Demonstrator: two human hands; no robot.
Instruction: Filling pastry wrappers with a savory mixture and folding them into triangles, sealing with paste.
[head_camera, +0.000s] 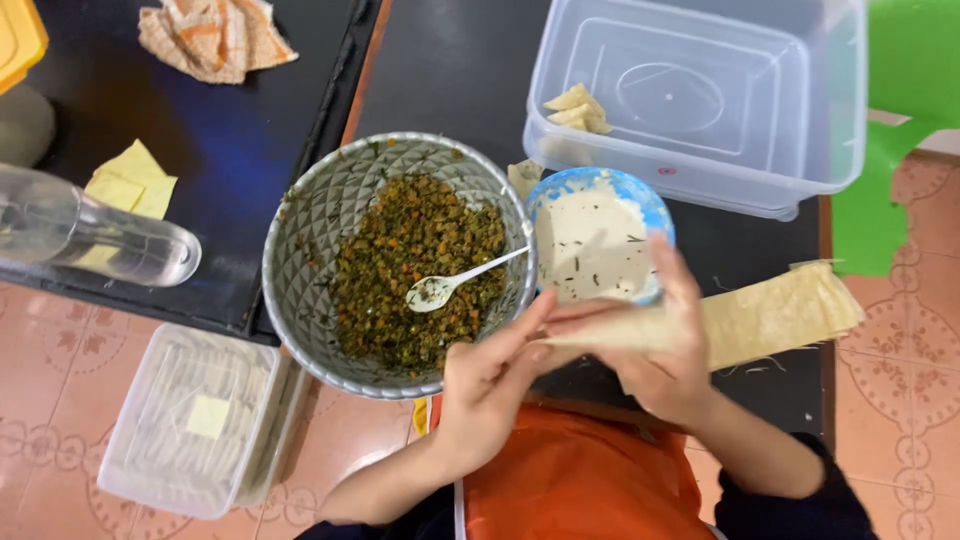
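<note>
Near the bottom centre of the frame, two hands meet over the edge of a dark worktop (450, 70). The right hand (660, 345) lies open, palm up, carrying a thin pale pastry strip (770, 315) whose long end trails toward the right edge; held flat like this, the strip has support underneath. The left hand (490, 385) reaches across, fingertips pinching the strip's near end. Just above the hands sits a blue bowl (640, 195) of whitish paste, and to its left a grey bowl (300, 260) of chopped green and orange filling with a white spoon (450, 285) resting in it, both within easy reach. At the upper right, a clear plastic tub (800, 100) holds a few folded pastry pieces (578, 108).
</note>
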